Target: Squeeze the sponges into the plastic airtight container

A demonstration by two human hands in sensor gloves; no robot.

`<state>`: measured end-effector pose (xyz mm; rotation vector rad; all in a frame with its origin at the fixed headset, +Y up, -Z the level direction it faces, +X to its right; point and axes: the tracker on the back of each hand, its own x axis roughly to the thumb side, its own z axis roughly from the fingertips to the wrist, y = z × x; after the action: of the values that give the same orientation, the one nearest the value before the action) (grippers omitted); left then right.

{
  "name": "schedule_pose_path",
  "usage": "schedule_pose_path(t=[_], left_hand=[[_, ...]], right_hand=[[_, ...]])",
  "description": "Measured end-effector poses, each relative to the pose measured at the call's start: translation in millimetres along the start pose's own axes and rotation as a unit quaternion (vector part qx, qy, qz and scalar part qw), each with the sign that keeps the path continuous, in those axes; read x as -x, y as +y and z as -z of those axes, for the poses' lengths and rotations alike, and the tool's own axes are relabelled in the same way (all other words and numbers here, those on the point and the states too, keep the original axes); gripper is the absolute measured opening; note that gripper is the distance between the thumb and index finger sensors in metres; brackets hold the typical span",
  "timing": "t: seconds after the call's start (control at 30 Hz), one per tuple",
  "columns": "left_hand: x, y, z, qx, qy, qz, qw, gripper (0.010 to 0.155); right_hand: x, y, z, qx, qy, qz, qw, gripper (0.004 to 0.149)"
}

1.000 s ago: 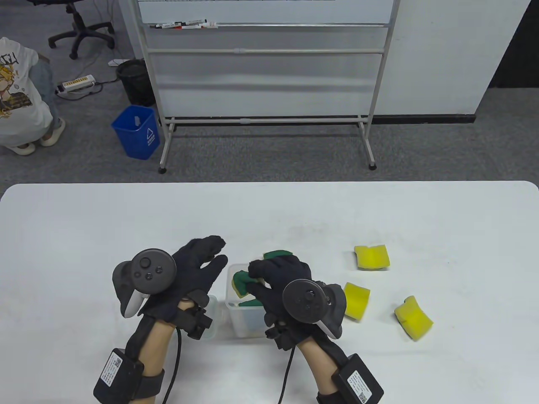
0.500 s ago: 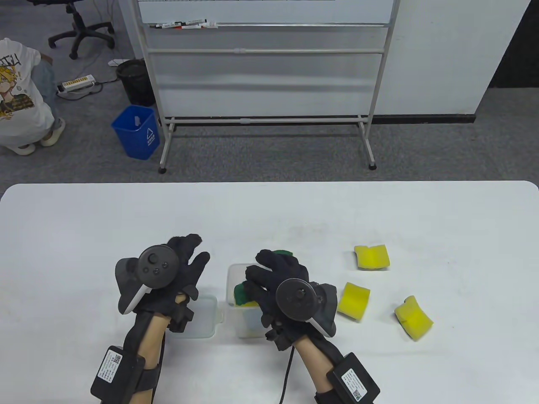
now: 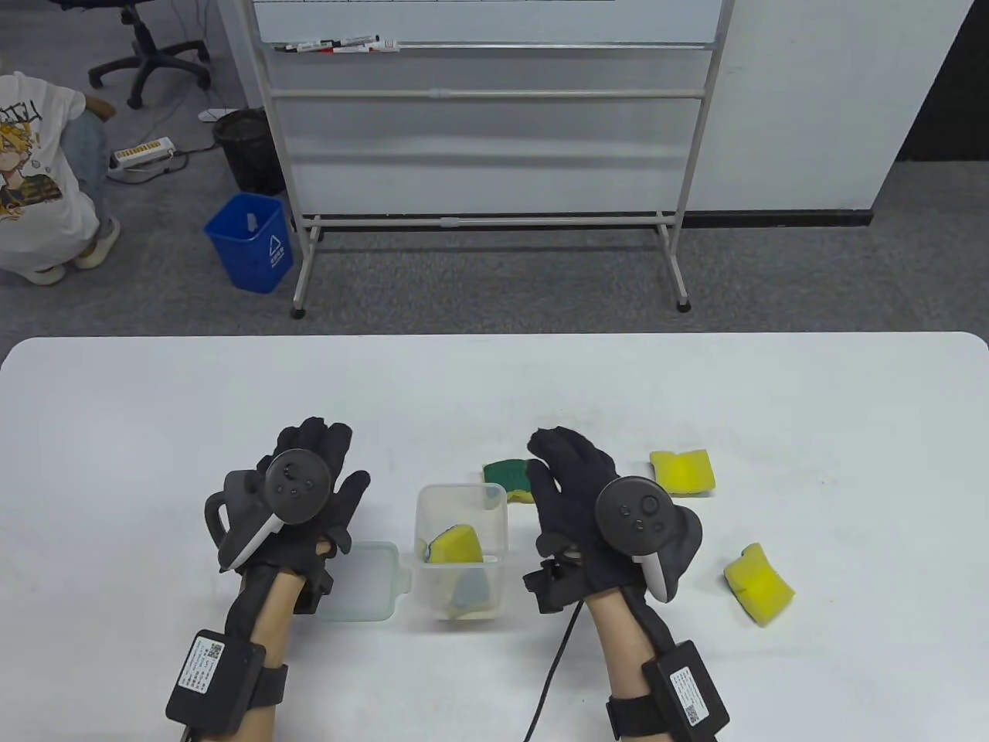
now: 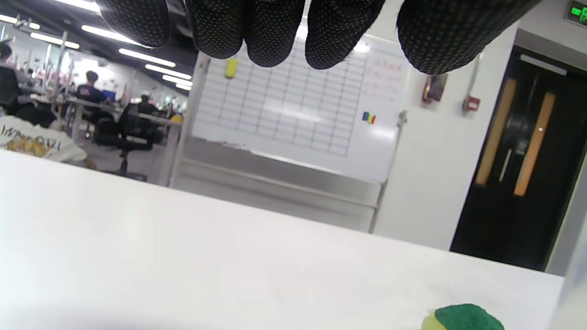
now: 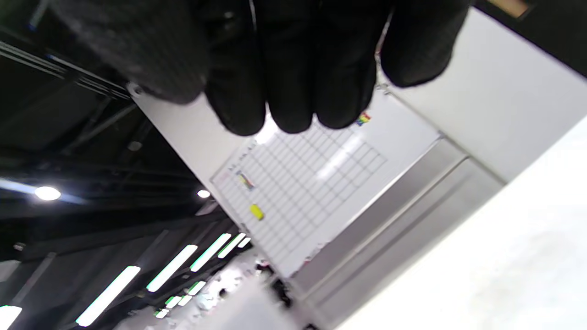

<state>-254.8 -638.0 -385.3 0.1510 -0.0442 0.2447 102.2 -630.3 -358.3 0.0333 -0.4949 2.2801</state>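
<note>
The clear plastic container [image 3: 461, 496] stands open on the white table with a yellow sponge [image 3: 454, 546] inside it. Its lid [image 3: 363, 581] lies flat just to its left. My left hand [image 3: 309, 464] hovers left of the container, fingers spread and empty. My right hand [image 3: 568, 464] hovers right of the container, open and empty. A green-topped sponge [image 3: 508, 477] lies on the table between the container and my right hand; it also shows in the left wrist view [image 4: 463, 318]. Two yellow sponges [image 3: 681, 471] [image 3: 759, 583] lie to the right.
A whiteboard on a metal stand [image 3: 487, 116] is beyond the table's far edge. A blue bin [image 3: 250, 241] and a crouching person [image 3: 39, 178] are on the floor at far left.
My right hand let go of the sponge in the container and lifted out to the right, now covering one yellow sponge. My left hand drew back to the left.
</note>
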Motion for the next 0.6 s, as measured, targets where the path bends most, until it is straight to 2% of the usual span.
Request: schedule_pose_path(t=[0.1, 0.27, 0.43, 0.6], left_hand=[[2.1, -0.1, 0.2, 0.0, 0.003, -0.007, 1.0, 0.07], [2.3, -0.7, 0.1, 0.003, 0.002, -0.006, 1.0, 0.069], [8.2, -3.5, 1.1, 0.013, 0.009, -0.014, 1.0, 0.069], [12.3, -5.3, 1.8, 0.017, 0.014, -0.022, 1.0, 0.069]], right_hand=[[8.7, 3.6, 7.5, -0.034, 0.019, -0.069, 0.997, 0.057], [12.2, 40.7, 28.5, -0.119, 0.029, -0.153, 0.981, 0.066], [15.3, 91.8, 48.2, -0.228, 0.028, -0.289, 0.929, 0.075], [28.7, 124.6, 55.4, -0.276, 0.022, -0.333, 0.902, 0.074]])
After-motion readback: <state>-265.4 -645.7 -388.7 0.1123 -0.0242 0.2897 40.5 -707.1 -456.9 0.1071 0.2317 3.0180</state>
